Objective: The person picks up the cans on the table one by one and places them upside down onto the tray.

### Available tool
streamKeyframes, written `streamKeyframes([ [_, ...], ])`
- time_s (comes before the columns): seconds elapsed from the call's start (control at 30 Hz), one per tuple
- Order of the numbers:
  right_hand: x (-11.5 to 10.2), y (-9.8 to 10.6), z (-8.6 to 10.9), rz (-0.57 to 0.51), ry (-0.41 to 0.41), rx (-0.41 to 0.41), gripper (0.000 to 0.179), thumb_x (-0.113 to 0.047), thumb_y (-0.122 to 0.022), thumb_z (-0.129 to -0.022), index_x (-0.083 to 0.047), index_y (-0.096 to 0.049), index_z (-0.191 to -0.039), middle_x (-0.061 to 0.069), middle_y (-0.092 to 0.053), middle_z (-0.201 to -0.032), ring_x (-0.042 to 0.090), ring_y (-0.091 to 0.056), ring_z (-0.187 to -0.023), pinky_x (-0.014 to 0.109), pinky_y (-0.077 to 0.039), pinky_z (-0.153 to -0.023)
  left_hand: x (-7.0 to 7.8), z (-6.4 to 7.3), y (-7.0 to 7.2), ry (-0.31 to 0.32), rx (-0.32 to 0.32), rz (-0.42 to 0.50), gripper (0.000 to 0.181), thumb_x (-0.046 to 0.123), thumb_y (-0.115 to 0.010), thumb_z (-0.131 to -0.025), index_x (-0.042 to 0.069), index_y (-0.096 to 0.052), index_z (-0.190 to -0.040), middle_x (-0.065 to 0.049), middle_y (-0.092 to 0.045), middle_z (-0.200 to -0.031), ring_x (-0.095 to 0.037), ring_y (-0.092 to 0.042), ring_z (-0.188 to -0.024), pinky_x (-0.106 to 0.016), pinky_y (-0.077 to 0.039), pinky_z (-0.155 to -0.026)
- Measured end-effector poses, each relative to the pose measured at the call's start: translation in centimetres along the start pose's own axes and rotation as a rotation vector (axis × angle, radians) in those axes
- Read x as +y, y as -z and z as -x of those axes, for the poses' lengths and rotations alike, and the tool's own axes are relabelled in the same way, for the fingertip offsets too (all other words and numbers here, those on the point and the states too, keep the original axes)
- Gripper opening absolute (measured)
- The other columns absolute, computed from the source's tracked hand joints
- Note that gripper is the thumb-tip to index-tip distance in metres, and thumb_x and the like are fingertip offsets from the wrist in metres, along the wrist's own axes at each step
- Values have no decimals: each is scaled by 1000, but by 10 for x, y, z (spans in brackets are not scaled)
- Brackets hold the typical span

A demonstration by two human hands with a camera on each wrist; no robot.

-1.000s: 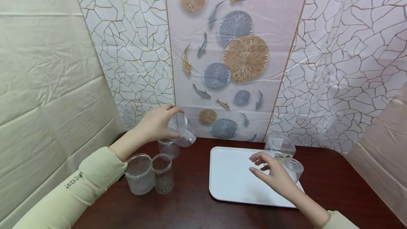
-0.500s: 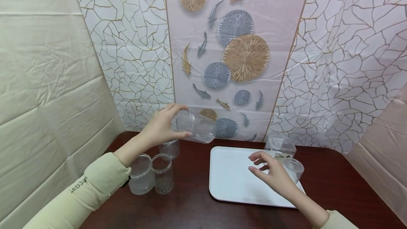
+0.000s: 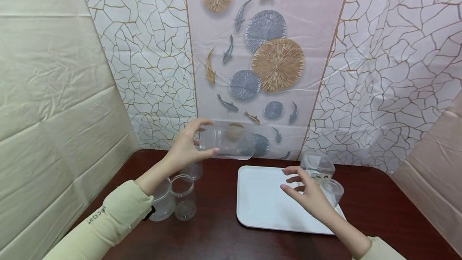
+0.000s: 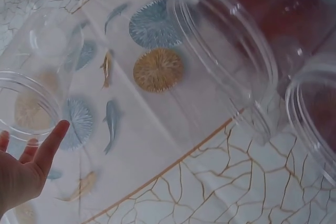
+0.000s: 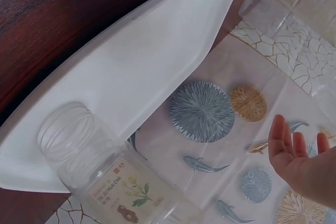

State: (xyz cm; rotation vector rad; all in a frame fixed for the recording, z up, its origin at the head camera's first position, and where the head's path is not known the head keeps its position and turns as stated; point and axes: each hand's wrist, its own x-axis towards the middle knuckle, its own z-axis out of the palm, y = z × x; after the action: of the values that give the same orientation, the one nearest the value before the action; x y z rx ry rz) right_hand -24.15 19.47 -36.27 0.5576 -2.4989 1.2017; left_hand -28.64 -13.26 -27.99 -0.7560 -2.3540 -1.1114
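Above the back of the table, my left hand grips a clear plastic jar by its mouth end. The jar lies on its side in the air, its base pointing right toward the tray. In the left wrist view, fingers show at the ringed rim of this jar. My right hand hovers over the white tray, fingers relaxed and holding nothing. Near it, on the tray's right side, are a clear jar with a flower label and a smaller round clear container.
On the dark wood table at left stand a wide clear jar, a narrower clear jar and another jar behind, partly hidden by my left arm. A patterned cloth hangs along the table's back edge.
My left hand has moved slightly right, turning the jar from a downward tilt to nearly level, its base farther right. The right hand has stayed almost still over the tray.
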Motion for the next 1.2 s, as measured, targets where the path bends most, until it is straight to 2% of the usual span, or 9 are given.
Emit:
streamKeyframes([
  [0.23,-7,1,-2,-74,-21,79,42,-13,-65,-88,-6,-48,-126,8,-54,-123,7,-56,-98,23,-51,-75,-1,3,-8,77,27,215,65,13,-80,-72,15,-47,-128,-6,-47,-135,-29,-50,-123,-42,-55,-82],
  [0.4,-11,2,-4,-205,-22,109,50,-8,-61,-91,-5,-39,-135,4,-47,-124,-3,-53,-98,21,-52,-76,-2,7,-16,76,3,335,65,9,-77,-74,14,-45,-130,-8,-46,-136,-30,-48,-125,-41,-54,-85],
  [0.57,-14,5,-6,-362,-53,50,55,-7,-57,-93,-3,-30,-140,10,-41,-127,-3,-55,-97,29,-56,-72,-2,10,-25,53,-23,408,65,5,-74,-74,12,-44,-131,-12,-45,-137,-34,-47,-126,-40,-54,-85],
  [0.7,-16,8,-7,-463,-94,-14,54,-10,-51,-96,-5,-24,-143,19,-35,-133,-3,-57,-99,30,-57,-75,-4,12,-31,48,-32,454,64,1,-72,-75,10,-44,-131,-14,-44,-138,-36,-46,-127,-41,-54,-84],
  [0.87,-19,11,-8,-547,-135,-78,55,-13,-48,-98,-10,-21,-145,20,-30,-138,-3,-57,-103,33,-56,-79,-7,15,-39,55,-49,521,63,-3,-70,-76,8,-43,-131,-15,-42,-139,-38,-45,-127,-39,-56,-81],
  [1.0,-22,11,-8,-588,-153,-120,55,-16,-48,-98,-16,-20,-146,21,-27,-143,-2,-56,-107,37,-55,-83,-7,18,-45,67,-72,534,63,-2,-71,-77,11,-43,-132,-14,-42,-141,-39,-46,-126,-36,-56,-81],
  [1.1,-26,12,-9,-621,-158,-143,57,-14,-46,-98,-17,-18,-147,22,-24,-145,5,-55,-113,39,-54,-85,-7,21,-49,66,-91,544,63,-1,-71,-77,11,-43,-132,-14,-41,-142,-38,-45,-127,-35,-55,-83],
  [1.2,-30,12,-9,-645,-176,-161,60,-13,-47,-98,-17,-15,-149,21,-22,-147,19,-49,-122,41,-54,-87,-7,23,-54,64,-106,557,62,0,-70,-78,11,-43,-132,-15,-40,-143,-38,-45,-127,-34,-55,-84],
])
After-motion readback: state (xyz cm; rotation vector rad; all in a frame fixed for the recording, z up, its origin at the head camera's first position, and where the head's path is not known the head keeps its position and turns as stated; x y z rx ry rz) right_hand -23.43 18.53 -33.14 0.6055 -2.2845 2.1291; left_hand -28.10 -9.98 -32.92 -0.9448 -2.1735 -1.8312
